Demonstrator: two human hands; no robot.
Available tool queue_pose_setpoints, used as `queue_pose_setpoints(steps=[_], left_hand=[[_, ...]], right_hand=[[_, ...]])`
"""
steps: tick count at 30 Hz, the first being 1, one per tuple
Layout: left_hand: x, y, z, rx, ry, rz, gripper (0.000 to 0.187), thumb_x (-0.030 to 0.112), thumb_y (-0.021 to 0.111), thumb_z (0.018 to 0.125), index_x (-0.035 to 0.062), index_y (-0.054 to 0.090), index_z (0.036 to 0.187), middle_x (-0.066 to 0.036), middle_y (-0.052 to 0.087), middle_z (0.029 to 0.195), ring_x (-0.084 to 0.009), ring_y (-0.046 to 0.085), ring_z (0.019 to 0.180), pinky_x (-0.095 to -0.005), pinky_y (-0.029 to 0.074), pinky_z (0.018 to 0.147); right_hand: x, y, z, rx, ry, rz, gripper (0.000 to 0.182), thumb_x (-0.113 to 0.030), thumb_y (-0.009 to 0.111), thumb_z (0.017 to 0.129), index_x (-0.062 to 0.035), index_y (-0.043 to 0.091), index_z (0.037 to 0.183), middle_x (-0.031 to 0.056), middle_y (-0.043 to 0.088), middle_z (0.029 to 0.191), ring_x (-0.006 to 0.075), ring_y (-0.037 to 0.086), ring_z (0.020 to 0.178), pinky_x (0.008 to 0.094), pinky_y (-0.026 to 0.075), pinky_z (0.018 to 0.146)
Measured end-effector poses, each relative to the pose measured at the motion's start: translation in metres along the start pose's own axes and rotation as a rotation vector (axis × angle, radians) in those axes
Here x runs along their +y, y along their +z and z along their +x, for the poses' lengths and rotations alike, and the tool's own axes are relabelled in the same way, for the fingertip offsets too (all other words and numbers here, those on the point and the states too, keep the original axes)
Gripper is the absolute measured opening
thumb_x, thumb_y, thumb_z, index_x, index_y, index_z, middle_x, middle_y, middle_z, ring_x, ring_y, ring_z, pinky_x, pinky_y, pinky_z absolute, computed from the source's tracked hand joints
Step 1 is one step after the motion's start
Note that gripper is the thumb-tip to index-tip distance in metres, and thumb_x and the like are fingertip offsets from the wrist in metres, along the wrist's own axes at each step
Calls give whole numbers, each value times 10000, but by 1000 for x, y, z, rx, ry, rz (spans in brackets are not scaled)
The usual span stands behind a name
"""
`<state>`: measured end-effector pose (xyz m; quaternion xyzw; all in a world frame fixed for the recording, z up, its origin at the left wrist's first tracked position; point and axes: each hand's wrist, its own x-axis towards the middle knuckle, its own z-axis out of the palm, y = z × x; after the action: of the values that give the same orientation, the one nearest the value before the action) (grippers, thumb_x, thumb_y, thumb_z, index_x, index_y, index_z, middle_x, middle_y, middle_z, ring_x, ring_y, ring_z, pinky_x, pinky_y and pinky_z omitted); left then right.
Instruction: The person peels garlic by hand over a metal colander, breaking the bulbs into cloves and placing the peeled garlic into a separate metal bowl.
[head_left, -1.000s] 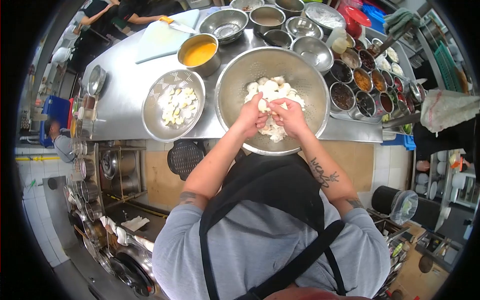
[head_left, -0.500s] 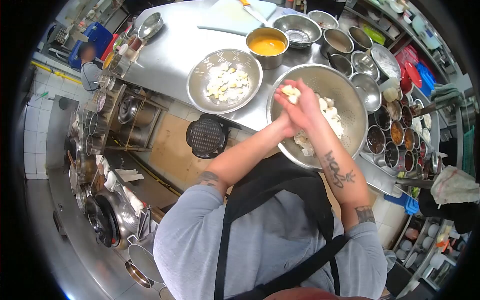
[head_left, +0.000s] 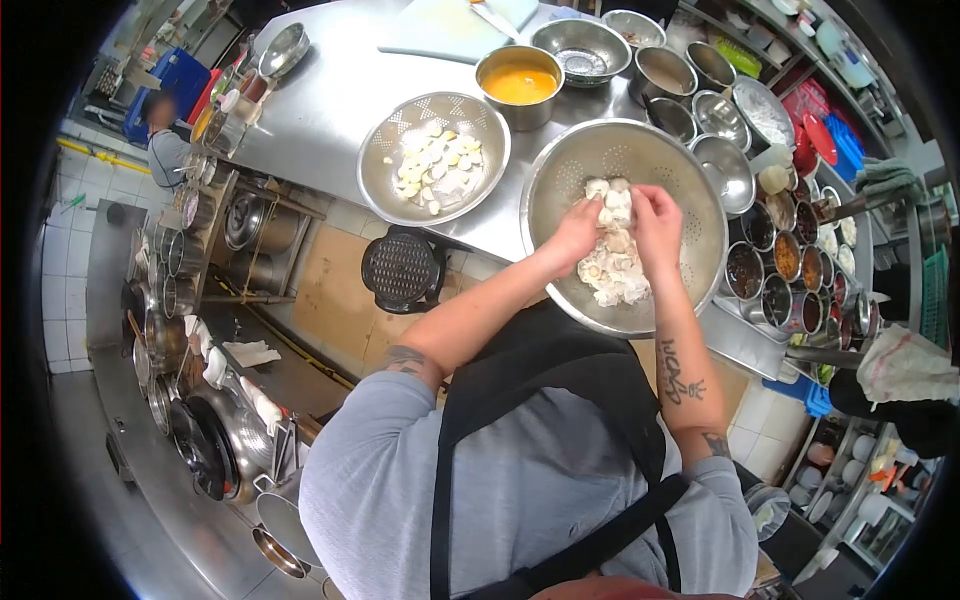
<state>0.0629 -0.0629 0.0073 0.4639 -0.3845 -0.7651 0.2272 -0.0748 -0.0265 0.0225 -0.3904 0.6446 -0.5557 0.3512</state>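
The lumpy white garlic (head_left: pixel 617 235) is mid-bowl, in the big bowl (head_left: pixel 570 160). The left hand (head_left: pixel 575 238) curls at its nine o'clock, the right hand (head_left: pixel 658 228) at three; I can't tell if they grip. Bare bowl wall has room at twelve. At ten, a smaller bowl (head_left: pixel 376 165) holds pale cloves (head_left: pixel 435 165).

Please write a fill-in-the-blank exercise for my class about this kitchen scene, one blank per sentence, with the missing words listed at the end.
In the picture, the smaller colander stands to the ____ of the larger colander.
The left hand and right hand are both over the ____ colander.
The liquid in the pot is coloured ____.
A ____ lies on the cutting board.

Missing words: left; larger; orange; knife.
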Motion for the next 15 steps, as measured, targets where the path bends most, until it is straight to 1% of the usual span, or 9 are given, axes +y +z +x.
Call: queue_pose_setpoints(steps=[1, 4, 5, 8, 11, 14, 15], left_hand=[[-8, 5, 6, -7, 131, 39, 490, 413, 346, 1063, 81, 438, 1411, -136, 603, 1156, -181, 601, 930, -326, 485, 746], [-24, 8, 39, -166, 309, 295, 518, 434, 344, 1064, 11, 526, 1301, -136, 605, 1201, -218, 578, 1103, -375, 480, 909], [-29, 10, 49, -161, 305, 328, 569, 467, 350, 1059, -37, 579, 1189, -134, 629, 1127, -199, 604, 1025, -366, 493, 924], [-14, 21, 30, -254, 232, 177, 550, 431, 351, 1063, -28, 652, 1042, -130, 677, 998, -171, 631, 843, -321, 505, 766], [-18, 13, 39, -351, 213, 405, 542, 422, 348, 1067, -34, 642, 1049, -110, 670, 973, -140, 621, 804, -294, 510, 726], [-6, 24, 18, -268, 274, 350, 527, 418, 355, 1066, -30, 632, 1074, -94, 662, 952, -137, 620, 815, -299, 515, 730], [-6, 25, 16, -241, 283, 369, 502, 392, 346, 1069, -28, 619, 1104, -100, 665, 949, -157, 625, 834, -310, 517, 737]], right_hand=[[8, -6, -6, 59, -67, -147, 274, -242, 583, 977, 12, 673, 1030, 64, 655, 786, 138, 599, 698, 275, 478, 649], [26, -17, -23, -84, -85, -389, 327, -290, 526, 1005, 8, 661, 1018, 62, 627, 736, 132, 576, 657, 290, 467, 636], [38, -21, -22, -189, 79, -259, 366, -333, 494, 1016, -2, 650, 1022, 80, 628, 731, 148, 588, 679, 310, 475, 650], [31, -25, -33, -200, 150, -129, 370, -316, 471, 1030, 3, 629, 1131, 90, 628, 761, 148, 588, 709, 314, 479, 653], [31, -30, -36, -277, 170, 67, 387, -261, 422, 1044, 20, 552, 1275, 157, 671, 900, 206, 649, 829, 347, 510, 738], [39, -29, -38, -227, -69, -127, 408, -206, 369, 1049, 40, 474, 1357, 228, 670, 1067, 291, 671, 962, 381, 514, 848], [31, -31, -39, -250, -95, -179, 401, -176, 366, 1034, 56, 467, 1345, 278, 642, 1158, 357, 647, 1072, 407, 491, 931]])
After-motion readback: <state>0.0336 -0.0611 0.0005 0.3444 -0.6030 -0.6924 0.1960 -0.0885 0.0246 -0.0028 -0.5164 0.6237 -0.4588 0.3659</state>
